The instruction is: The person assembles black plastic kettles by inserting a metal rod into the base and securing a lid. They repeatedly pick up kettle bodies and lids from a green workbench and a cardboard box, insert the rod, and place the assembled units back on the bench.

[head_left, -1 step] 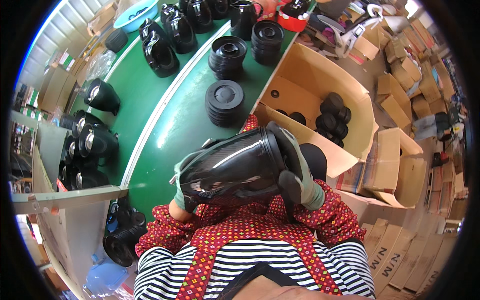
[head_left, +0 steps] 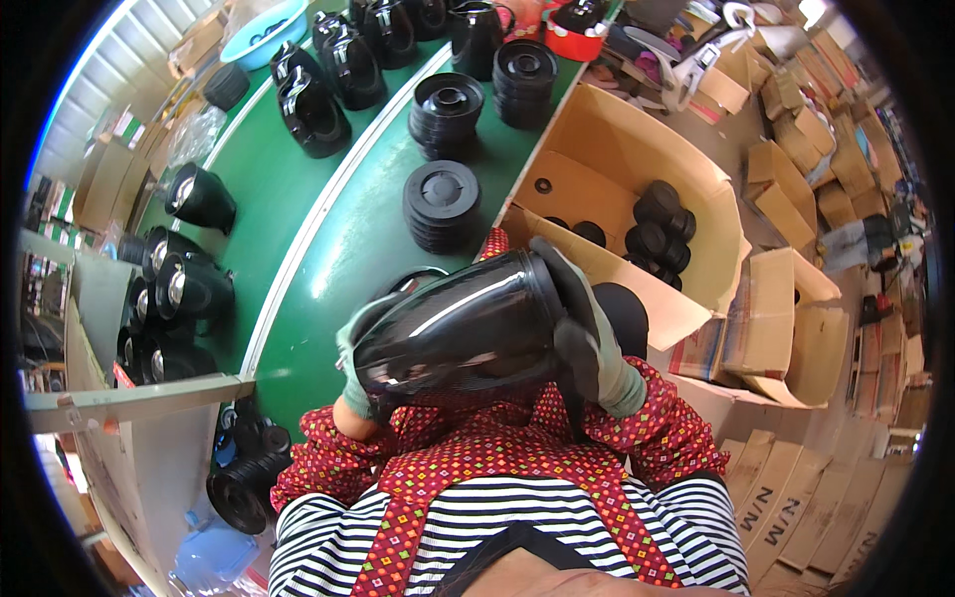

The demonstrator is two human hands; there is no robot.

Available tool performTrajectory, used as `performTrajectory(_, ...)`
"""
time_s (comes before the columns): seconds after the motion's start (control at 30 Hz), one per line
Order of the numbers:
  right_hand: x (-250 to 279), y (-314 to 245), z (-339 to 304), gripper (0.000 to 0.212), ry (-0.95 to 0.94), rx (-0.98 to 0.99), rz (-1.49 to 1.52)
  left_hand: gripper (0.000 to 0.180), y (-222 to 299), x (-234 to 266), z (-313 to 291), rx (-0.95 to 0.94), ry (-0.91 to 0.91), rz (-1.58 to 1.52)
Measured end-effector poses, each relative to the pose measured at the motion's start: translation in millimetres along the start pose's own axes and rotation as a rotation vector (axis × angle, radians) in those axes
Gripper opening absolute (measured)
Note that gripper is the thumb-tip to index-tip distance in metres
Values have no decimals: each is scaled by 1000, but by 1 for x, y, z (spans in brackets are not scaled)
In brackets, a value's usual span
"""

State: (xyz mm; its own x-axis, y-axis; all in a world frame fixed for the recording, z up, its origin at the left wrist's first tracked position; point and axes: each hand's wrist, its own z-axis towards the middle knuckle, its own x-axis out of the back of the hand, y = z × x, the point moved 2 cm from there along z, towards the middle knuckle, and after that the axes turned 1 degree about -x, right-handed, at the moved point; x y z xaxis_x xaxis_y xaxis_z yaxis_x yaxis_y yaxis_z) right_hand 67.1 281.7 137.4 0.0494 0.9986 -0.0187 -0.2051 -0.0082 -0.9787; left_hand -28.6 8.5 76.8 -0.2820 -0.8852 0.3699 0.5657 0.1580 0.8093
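A glossy black jug body (head_left: 458, 328) lies on its side in front of my chest, held between both hands. Around its left, narrower end goes my gloved left hand (head_left: 355, 353), fingers mostly hidden behind the jug. My right hand (head_left: 587, 338), in a dark-palmed glove with a green cuff, presses on the ringed right end, its thumb and fingers closed round the edge. A black loop, perhaps the handle (head_left: 413, 281), shows above the jug's left part. Just beyond stands a stack of round black discs (head_left: 442, 204) on the green table (head_left: 328, 308).
More disc stacks (head_left: 446, 109) and several black jugs (head_left: 313, 114) stand farther back. Jugs with shiny linings (head_left: 194, 289) crowd the left side. An open carton (head_left: 696, 298) holding black round parts adjoins the table's right edge. A blue basin (head_left: 264, 40) sits at the far left.
The jug has turned slightly about its length in my hands, and the black loop above its left end shows more. The view has shifted a little.
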Motion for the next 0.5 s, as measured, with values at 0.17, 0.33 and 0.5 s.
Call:
performTrajectory(0.17,25,39,-8,69,-28,-630,455,52,55,14,38,-142,-114,147)
performTrajectory(0.33,43,9,-14,85,-108,-19,-626,73,24,18,25,335,-156,-367)
performTrajectory(0.5,12,-4,-17,65,34,17,338,77,46,13,35,16,-167,-133)
